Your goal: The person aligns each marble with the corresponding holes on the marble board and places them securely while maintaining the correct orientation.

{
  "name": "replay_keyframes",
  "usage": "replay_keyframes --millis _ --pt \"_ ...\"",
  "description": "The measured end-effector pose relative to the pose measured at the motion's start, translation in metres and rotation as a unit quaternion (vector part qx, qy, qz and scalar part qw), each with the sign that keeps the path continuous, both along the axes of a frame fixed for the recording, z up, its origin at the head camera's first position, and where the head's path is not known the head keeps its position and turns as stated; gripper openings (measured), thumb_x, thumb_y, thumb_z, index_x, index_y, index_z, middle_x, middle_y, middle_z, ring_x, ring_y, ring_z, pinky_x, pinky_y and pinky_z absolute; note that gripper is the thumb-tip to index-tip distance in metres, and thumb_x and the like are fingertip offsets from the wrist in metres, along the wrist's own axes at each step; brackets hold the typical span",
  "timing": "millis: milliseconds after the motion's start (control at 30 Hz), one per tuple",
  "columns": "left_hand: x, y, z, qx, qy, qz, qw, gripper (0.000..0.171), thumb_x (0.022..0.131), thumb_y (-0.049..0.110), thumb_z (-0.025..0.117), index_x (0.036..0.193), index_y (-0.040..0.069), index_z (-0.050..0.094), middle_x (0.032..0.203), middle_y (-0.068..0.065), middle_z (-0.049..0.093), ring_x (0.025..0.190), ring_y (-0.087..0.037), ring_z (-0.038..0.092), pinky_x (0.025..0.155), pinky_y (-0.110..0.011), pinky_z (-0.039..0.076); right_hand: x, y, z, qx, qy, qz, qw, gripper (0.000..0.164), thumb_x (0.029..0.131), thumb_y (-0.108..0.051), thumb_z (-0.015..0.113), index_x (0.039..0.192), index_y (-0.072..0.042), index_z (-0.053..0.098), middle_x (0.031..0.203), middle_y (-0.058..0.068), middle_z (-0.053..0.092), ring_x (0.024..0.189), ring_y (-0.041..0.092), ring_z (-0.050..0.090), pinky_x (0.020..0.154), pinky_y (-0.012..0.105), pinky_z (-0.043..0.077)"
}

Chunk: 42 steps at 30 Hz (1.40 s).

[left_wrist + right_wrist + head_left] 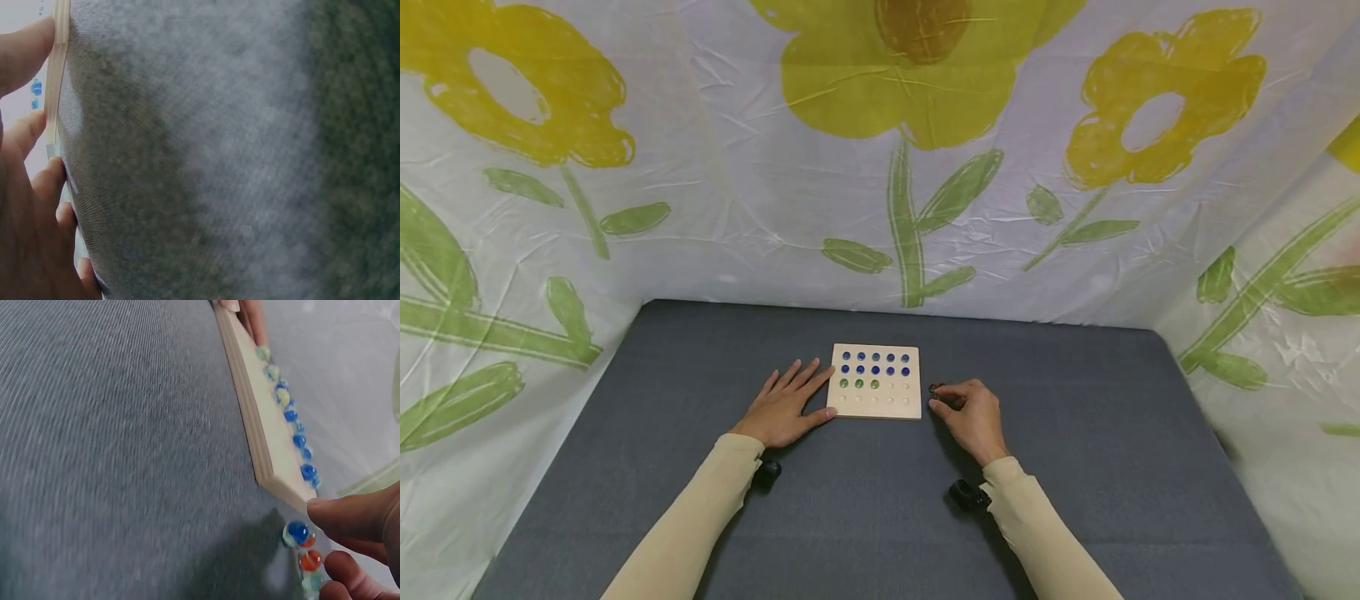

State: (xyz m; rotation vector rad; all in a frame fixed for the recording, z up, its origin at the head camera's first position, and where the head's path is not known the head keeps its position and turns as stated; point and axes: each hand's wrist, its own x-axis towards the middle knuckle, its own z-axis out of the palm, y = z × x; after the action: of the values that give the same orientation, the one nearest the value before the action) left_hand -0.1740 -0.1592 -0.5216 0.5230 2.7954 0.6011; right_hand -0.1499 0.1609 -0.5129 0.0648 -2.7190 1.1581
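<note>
A pale wooden board (876, 408) with rows of shallow round hollows lies on the table. Blue marbles (876, 370) fill its two far rows, and three green marbles (859, 384) sit at the left of the third row. My left hand (782, 410) rests with fingers spread at the board's left side, thumb and index finger touching the edge. To the right of the board, my right hand (972, 414) reaches down, thumb and index finger apart, beside a small cluster of loose marbles (310, 560). Blue, orange and greenish ones show there, right at the fingertips.
A dark grey cloth covers the table (1075, 417). White sheeting with painted yellow flowers (910, 100) hangs behind the table and along both sides. A small black camera (767, 475) is worn at the left wrist and another camera (967, 495) at the right.
</note>
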Motion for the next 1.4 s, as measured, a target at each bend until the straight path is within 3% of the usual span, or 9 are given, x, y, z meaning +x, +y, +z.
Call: replay_keyframes --millis 500,833,1167,1400 --pt "0.000 -0.001 0.002 -0.002 -0.003 -0.003 1.0000 0.078 0.100 0.059 0.054 0.163 0.021 0.027 0.168 -0.010 0.020 0.155 -0.038 0.010 0.122 -0.061 0.003 -0.009 -0.031 0.006 -0.025 0.000 0.024 0.999 0.014 0.085 -0.011 0.083 0.098 -0.006 0.082 0.089 0.009 0.064 0.080 0.026 0.063 0.070 0.042 0.052" --pt "-0.001 0.000 0.002 -0.007 -0.003 0.000 1.0000 0.078 0.100 0.059 0.053 0.163 0.021 0.027 0.168 -0.010 0.020 0.154 -0.038 0.010 0.122 -0.061 0.003 -0.019 -0.047 0.004 -0.043 -0.008 0.030 0.999 0.012 0.087 -0.010 0.081 0.098 -0.005 0.082 0.086 0.007 0.063 0.076 0.020 0.058 0.066 0.035 0.048" --pt "-0.002 0.001 -0.002 0.005 -0.005 0.000 1.0000 0.080 0.100 0.061 0.052 0.163 0.020 0.028 0.168 -0.011 0.020 0.154 -0.039 0.009 0.122 -0.061 0.002 -0.025 -0.056 0.001 -0.030 -0.034 0.023 0.999 0.014 0.085 -0.013 0.084 0.098 -0.007 0.082 0.086 0.006 0.063 0.077 0.020 0.059 0.067 0.036 0.049" --pt "-0.002 0.001 0.001 -0.006 -0.006 0.004 1.0000 0.078 0.100 0.059 0.054 0.163 0.021 0.027 0.168 -0.010 0.020 0.155 -0.037 0.009 0.122 -0.061 0.002 -0.027 -0.058 -0.001 -0.024 -0.028 0.029 0.999 0.012 0.085 -0.013 0.084 0.096 -0.007 0.082 0.083 0.005 0.062 0.075 0.020 0.058 0.066 0.036 0.048"
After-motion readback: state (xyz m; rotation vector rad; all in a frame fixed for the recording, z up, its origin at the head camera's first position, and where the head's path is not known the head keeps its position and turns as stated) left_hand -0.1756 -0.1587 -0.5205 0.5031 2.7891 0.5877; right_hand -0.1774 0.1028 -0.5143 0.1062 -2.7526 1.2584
